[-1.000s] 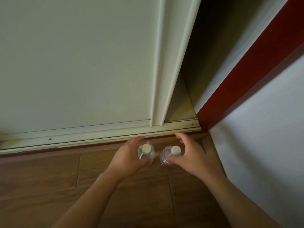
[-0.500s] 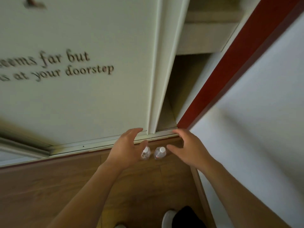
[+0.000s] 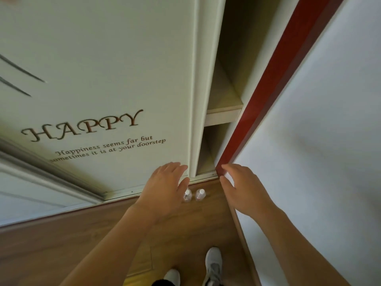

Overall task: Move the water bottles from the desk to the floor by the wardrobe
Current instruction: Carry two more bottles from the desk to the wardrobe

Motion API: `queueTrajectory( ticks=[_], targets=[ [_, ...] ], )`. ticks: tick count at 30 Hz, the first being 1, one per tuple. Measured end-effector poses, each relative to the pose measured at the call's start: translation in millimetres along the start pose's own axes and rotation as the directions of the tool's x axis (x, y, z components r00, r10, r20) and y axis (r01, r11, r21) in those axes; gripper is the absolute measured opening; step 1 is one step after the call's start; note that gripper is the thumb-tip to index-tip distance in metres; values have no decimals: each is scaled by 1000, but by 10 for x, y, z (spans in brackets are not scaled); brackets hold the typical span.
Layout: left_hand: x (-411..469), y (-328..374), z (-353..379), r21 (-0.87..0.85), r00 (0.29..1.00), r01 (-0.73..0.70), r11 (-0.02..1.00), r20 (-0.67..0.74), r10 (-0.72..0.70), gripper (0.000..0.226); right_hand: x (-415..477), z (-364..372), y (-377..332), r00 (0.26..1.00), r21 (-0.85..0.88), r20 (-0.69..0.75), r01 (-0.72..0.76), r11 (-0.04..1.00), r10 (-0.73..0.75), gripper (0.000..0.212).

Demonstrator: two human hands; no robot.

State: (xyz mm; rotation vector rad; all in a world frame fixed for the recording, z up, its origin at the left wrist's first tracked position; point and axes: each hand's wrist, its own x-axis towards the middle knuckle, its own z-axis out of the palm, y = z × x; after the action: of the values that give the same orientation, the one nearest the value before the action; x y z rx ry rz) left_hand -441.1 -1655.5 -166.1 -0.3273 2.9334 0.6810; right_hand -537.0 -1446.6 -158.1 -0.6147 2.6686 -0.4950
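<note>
- grey-and-white sneakers (image 3: 213, 265) at the bottom edge, on the brown wood-plank floor (image 3: 82, 244), well back from the drop spot; a step straight back looks safe
- left hand (image 3: 162, 188): fingers straight, loosely spread, nothing held; its thumb side overlaps the left clear plastic water bottle with white cap (image 3: 187, 196) in view, can't tell if it touches
- right hand (image 3: 241, 188): spread the same way, nothing held, apart from the right clear plastic water bottle with white cap (image 3: 200, 195)
- both bottles upright on the floor, side by side, just in front of the pale bottom track of the wardrobe (image 3: 127, 191)
- reads as placement done, so the step is a clean let-go: lift both hands straight up, no sideways sweep past the caps; light bottles likely tip easily
- cream sliding wardrobe door with brown "happy" lettering (image 3: 103, 79) beyond; bottles sit off the track, door travel looks unblocked
- desk not in view, can't tell if more bottles remain
</note>
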Motion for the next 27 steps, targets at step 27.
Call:
queueTrajectory(
  ticks=[27],
  targets=[
    [-1601, 1828, -446, 55, 761, -642, 765, 167, 626, 53, -3565, -393, -198, 662, 121, -456, -616, 779, 594, 52]
  ],
)
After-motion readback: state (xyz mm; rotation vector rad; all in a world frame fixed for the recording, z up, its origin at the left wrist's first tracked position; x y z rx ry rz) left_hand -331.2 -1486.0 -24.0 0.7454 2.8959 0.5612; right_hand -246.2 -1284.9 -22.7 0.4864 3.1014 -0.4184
